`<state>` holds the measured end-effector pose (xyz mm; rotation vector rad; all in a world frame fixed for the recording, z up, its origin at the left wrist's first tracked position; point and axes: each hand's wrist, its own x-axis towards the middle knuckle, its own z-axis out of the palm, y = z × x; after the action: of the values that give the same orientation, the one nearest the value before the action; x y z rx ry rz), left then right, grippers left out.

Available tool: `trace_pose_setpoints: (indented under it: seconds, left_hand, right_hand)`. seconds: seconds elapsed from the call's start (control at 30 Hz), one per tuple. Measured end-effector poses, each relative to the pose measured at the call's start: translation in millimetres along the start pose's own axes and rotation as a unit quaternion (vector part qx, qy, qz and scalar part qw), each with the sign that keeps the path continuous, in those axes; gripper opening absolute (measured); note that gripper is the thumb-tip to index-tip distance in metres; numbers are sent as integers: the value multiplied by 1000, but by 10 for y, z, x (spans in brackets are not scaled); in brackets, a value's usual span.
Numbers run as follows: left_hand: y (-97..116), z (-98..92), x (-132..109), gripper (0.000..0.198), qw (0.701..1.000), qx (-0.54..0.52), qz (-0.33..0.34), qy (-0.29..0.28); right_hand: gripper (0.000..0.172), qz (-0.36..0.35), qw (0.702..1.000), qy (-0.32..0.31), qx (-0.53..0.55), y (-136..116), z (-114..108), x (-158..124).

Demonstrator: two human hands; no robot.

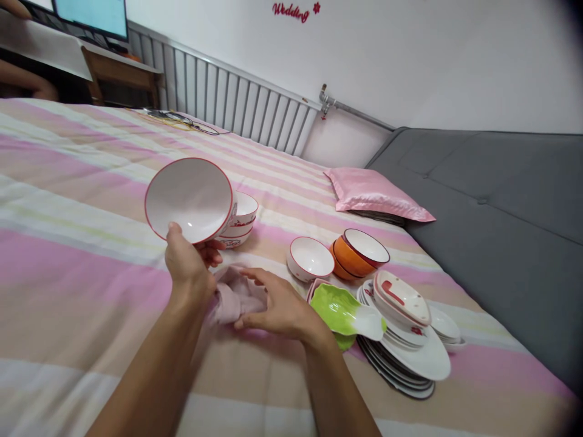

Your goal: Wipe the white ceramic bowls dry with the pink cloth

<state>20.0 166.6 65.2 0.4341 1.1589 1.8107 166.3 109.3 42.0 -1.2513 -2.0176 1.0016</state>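
The left hand (pixel 189 264) is clamped on a white bowl (pixel 190 194), which is tilted above the bed (pixel 68 261). The right hand (pixel 285 303) has its fingers apart at a pink cloth (pixel 231 297). Stacked plates (pixel 430 355) lie toward the bed's headboard (pixel 483 237) edge.

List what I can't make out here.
Head view:
Raised bowl: underside, hidden by its own body and the left hand.
Stacked bowls: left side, behind the raised bowl.
Monitor: screen contents blurred, top cut off by upper edge.
Other person: mostly beyond the left edge.
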Motion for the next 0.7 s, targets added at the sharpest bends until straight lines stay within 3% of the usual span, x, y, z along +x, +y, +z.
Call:
trace_pose_setpoints:
  seconds: [0.13,0.3,0.4,0.57,0.7]
  left_hand:
    - [-42,-3,10,41,1000,21,22,-5]
    - [-74,-11,-11,42,998,49,47,-14]
    - [-103,-33,-41,42,994,67,79,-24]
    - [-172,-102,-91,47,988,99,104,-61]
    - [-163,-154,-116,45,963,169,199,-65]
  right_hand:
    - [58,0,992,0,126,-42,-68,-11]
    - [37,22,950,112,291,-18,84,107]
    - [38,16,936,175,306,-29,219,164]
    - [61,-3,922,228,312,-187,383,213]
    - [52,4,916,292,274,-265,449,371]
